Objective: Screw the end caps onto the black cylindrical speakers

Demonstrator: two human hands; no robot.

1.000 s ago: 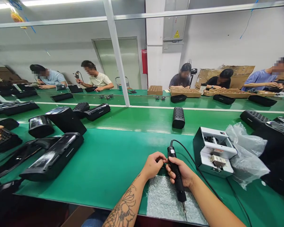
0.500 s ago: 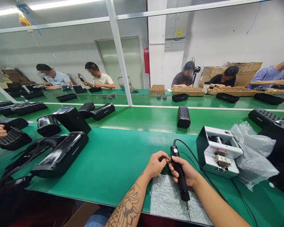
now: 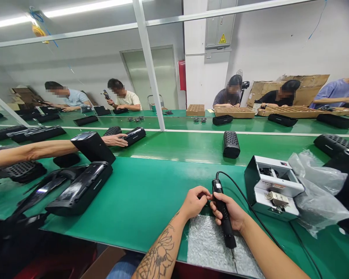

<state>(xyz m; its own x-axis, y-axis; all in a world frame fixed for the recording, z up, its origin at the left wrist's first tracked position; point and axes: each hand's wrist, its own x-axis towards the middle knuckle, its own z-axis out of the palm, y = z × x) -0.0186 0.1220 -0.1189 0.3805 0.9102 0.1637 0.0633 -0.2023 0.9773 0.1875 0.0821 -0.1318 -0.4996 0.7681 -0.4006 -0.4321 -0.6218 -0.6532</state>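
Across the table (image 3: 133, 217), a co-worker's arm (image 3: 46, 149) has stretched out to a black device (image 3: 133, 136) — right hand (image 3: 228, 211) grip closed round an electric screwdriver (image 3: 226, 228), long axis running lengthwise, bit toward the body above a foil mat (image 3: 209, 248) — left hand (image 3: 194, 202) curled at its top, hold unclear

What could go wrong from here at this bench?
The electric screwdriver in the right hand points its bit down toward the foil sheet, so a slip might scratch or tear it. Its black cord runs past the bench-top screw feeder and could snag there. A co-worker's arm reaches across the green bench beside an upright black housing, which it might knock over.
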